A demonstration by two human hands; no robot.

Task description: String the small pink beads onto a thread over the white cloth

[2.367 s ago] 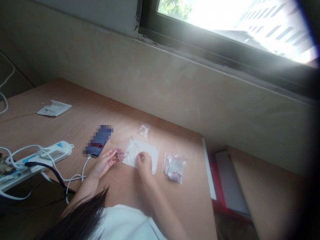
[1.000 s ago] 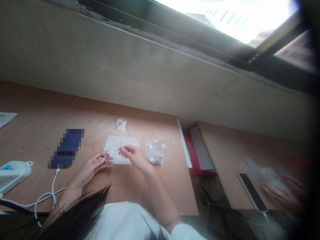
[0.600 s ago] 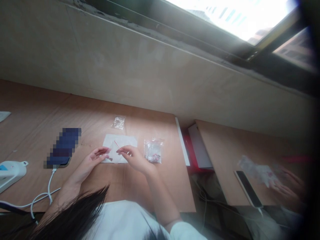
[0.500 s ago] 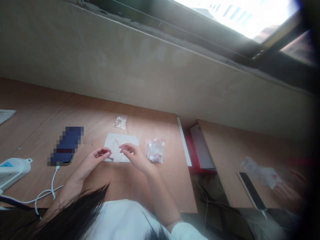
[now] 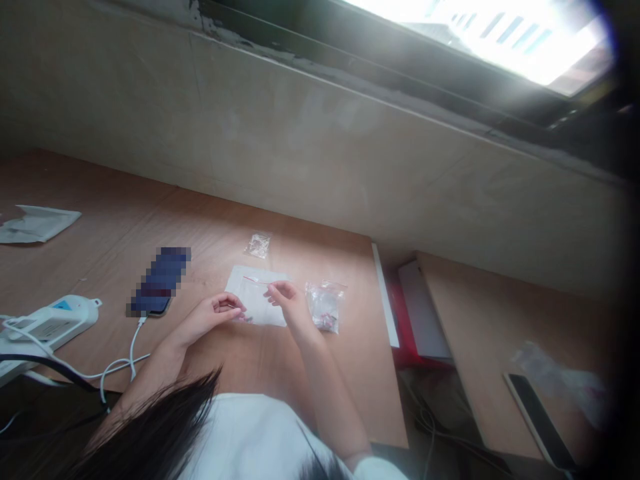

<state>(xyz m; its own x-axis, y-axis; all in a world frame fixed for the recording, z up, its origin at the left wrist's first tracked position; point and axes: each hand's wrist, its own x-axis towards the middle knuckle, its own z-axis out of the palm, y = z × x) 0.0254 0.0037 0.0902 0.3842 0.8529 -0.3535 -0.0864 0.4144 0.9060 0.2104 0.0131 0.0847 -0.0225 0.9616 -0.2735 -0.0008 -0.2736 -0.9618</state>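
Observation:
My right hand is closed in a pinch above the right part of a white sheet. From its fingertips a thin strip with a red line points left; its exact kind is too small to tell. My left hand is at the sheet's lower left, thumb and fingers drawn together. Whether anything is between them I cannot make out. Small dark and pinkish pieces show beside its fingertips. Right of the sheet lies a clear zip bag with pinkish pieces inside. Beyond the sheet is a smaller clear bag of pale bits.
A phone on a white cable lies to the left, near a white power strip. A white packet is farther left. Past a gap with a red container, another desk holds a dark phone and clear plastic.
The view has shifted, so the desk things appear farther right. The strip at my right hand has swung from slanted to nearly level. The co-worker's hand at the right has left view.

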